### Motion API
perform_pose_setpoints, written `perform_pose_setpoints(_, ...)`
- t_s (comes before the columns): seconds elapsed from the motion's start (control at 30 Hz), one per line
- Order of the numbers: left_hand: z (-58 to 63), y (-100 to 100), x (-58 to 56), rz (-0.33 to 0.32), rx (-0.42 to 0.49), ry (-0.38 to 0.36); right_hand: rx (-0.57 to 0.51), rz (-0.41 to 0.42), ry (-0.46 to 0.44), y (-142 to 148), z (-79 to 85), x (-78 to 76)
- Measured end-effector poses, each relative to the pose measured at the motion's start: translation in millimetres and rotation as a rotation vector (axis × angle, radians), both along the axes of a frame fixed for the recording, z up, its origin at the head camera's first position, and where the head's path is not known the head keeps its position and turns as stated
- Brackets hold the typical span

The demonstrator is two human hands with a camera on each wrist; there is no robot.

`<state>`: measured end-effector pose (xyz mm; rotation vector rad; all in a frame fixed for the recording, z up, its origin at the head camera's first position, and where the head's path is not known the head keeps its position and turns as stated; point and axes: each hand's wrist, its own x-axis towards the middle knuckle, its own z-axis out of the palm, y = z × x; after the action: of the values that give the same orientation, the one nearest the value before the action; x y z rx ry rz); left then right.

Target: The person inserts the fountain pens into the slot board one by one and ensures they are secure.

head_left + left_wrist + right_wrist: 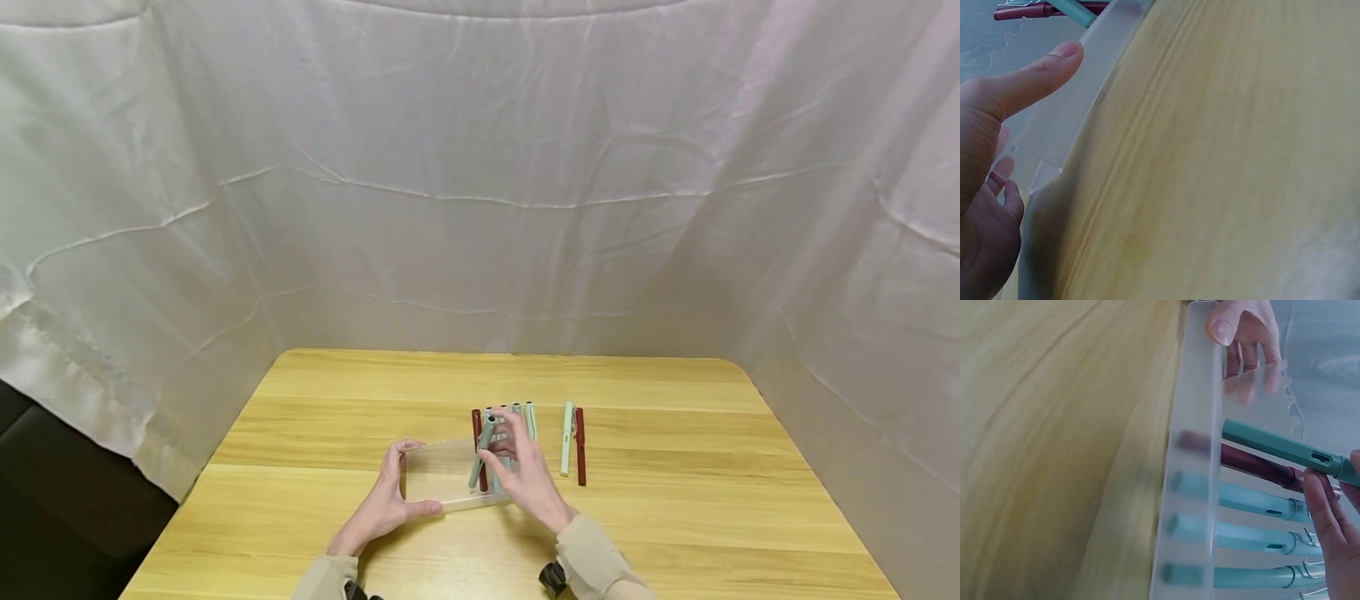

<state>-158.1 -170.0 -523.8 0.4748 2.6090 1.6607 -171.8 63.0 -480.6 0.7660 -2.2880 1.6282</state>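
A clear plastic box [435,475] sits on the table, held at its left end by my left hand [386,500], thumb against the front wall and fingers at the far side. My right hand [531,479] pinches a dark green pen [482,454], tilted above the box. In the right wrist view its lower end [1241,432] is over a dark red pen [1250,460] lying in the box. Alongside lie a light blue pen [1250,499], another light blue pen [1247,537] and a teal pen [1257,577]. Part of the row is hidden behind my right hand.
To the right of the box, a pale green pen [567,437] and a dark red pen [581,450] lie side by side on the wooden table [675,500]. Pale curtains [495,250] hang around the back and sides. A dark object [52,500] stands at the lower left.
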Motion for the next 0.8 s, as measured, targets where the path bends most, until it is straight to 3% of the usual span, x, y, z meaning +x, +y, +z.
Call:
perform_pose_setpoints(0.33,-1.6,0,-0.3,0.009,0.008,0.005,0.064,0.013,0.026,-3,-16.4,-4.0)
perform_pose_setpoints(0.67,-1.5,0,-0.3,0.001,0.015,-0.003,0.111,-0.025,-0.018,-11,-0.4,9.0)
perform_pose_setpoints(0.8,-0.6,0,-0.1,-0.001,0.02,0.0,0.139,-0.023,-0.013,-11,-4.1,8.1)
